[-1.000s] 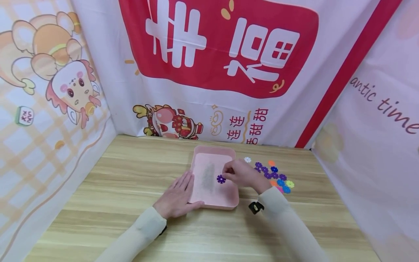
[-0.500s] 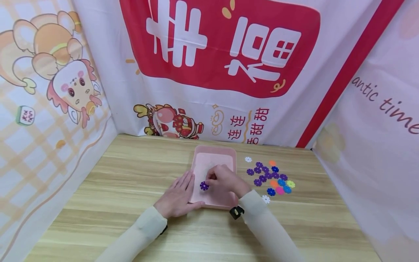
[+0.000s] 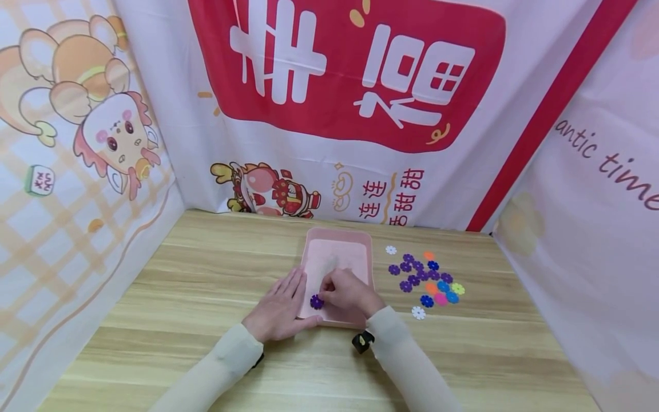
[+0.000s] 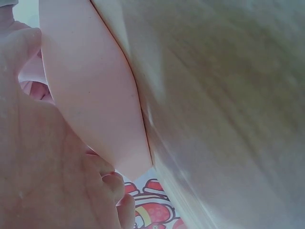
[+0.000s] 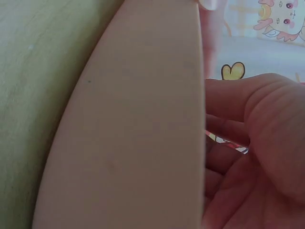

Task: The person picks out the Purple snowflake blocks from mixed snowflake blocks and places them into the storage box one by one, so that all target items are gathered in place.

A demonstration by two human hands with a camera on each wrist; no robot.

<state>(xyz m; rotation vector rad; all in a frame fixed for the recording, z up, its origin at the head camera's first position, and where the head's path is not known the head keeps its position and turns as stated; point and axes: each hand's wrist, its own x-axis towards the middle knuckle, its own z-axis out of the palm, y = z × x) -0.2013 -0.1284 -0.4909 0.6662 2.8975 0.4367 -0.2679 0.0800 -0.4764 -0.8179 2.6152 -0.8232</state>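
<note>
A shallow pink tray [image 3: 364,236] lies on the table. My left hand [image 3: 278,309] rests on its left rim with straight fingers, thumb along the near corner. Inside the tray, near that corner, my right hand [image 3: 346,290] pinches the edge of a purple snowflake disc [image 3: 316,302], a flat round piece with notches, between thumb and forefinger. From the left wrist, the tray's outer wall [image 4: 90,86] shows beside the left hand [image 4: 52,157]. In the right wrist view the tray wall [image 5: 128,119] hides the fingertips of the right hand [image 5: 257,138] and the disc.
Right of the tray lies a loose group of snowflake discs, several purple [image 3: 422,276], others blue [image 3: 427,301], orange [image 3: 429,256], pink [image 3: 440,298] and yellow-green [image 3: 457,289]. White discs [image 3: 419,313] lie at its edges. Printed cloth [image 3: 329,131] hangs behind the wooden table [image 3: 206,274].
My right hand has carried the purple disc leftward across the tray and down toward its near left corner. The left hand has stayed on the rim.
</note>
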